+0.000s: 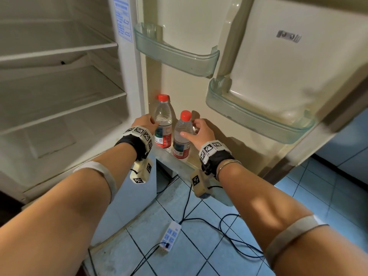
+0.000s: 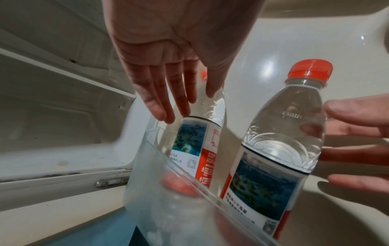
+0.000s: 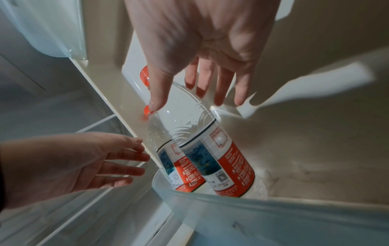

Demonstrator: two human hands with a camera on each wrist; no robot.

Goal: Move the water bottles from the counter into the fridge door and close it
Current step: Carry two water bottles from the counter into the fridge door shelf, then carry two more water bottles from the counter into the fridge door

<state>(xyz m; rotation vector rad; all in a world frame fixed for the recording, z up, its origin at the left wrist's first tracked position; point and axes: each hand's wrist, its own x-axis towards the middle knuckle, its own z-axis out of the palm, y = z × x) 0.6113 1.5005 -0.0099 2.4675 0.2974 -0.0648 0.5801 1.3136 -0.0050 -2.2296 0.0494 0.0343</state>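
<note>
Both water bottles, the left bottle (image 1: 163, 120) and the right bottle (image 1: 182, 134), stand upright in the fridge door's bottom bin (image 3: 273, 214), my left hand (image 1: 144, 122) and right hand (image 1: 199, 132) flanking them, each grip spread and holding nothing, so the door (image 1: 278, 80) comes next.

A home kitchen, by the look of it. A cream household fridge (image 1: 127, 80) stands open at 10 o'clock, its bare glass shelves (image 1: 59, 50) showing, and its door (image 1: 268, 62) at 1 o'clock carries clear plastic door bins (image 1: 177, 54). The floor is blue ceramic tile (image 1: 229, 246), with a white power strip (image 1: 171, 235) and black cables (image 1: 239, 242) lying at 6 o'clock.
</note>
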